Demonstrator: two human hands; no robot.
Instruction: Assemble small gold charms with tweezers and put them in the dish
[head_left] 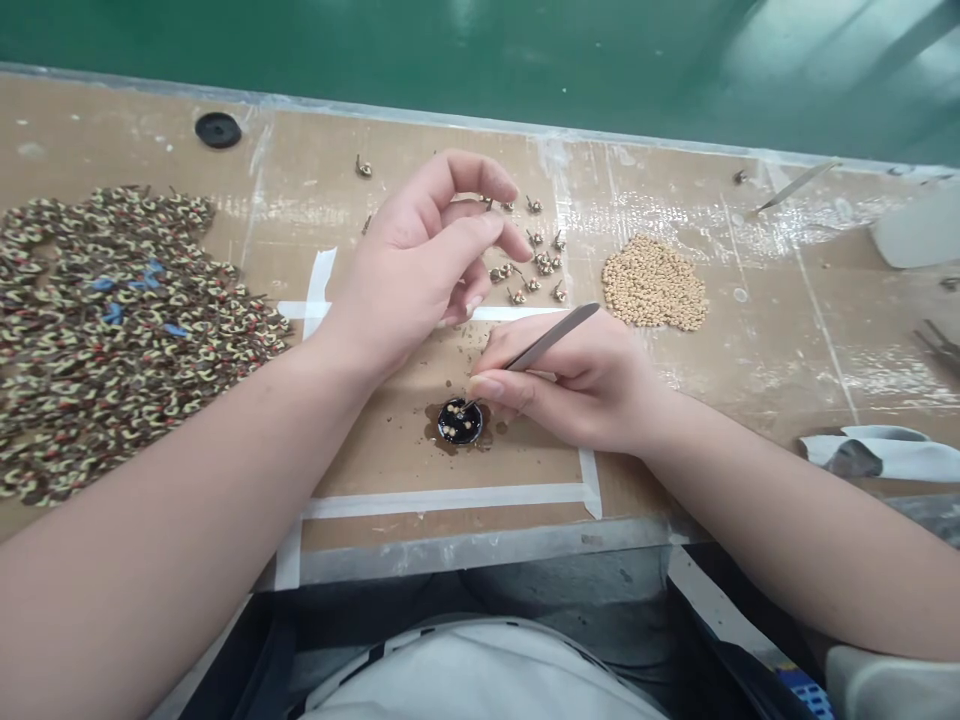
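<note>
Brown table (pixel 795 370), green surface (pixel 450 50) beyond. Right hand (pixel 581 375) pinches tweezers (pixel 553 338), tips at black dish (pixel 459 438) of beads (pixel 467 425), inside tape (pixel 450 500) frame. Left hand (pixel 431 245) fingers curled; cannot tell if holding anything.

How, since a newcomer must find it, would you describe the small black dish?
On the brown tabletop, find the white tape outline. Inside it, left of the right hand, sits the small dish. Unlike the black disc farther back, it holds pale beads and brown stains surround it.

The tweezers (pixel 555 337) look like smooth metal, the tabletop (pixel 780 370) like cardboard under glossy film (pixel 660 195).
</note>
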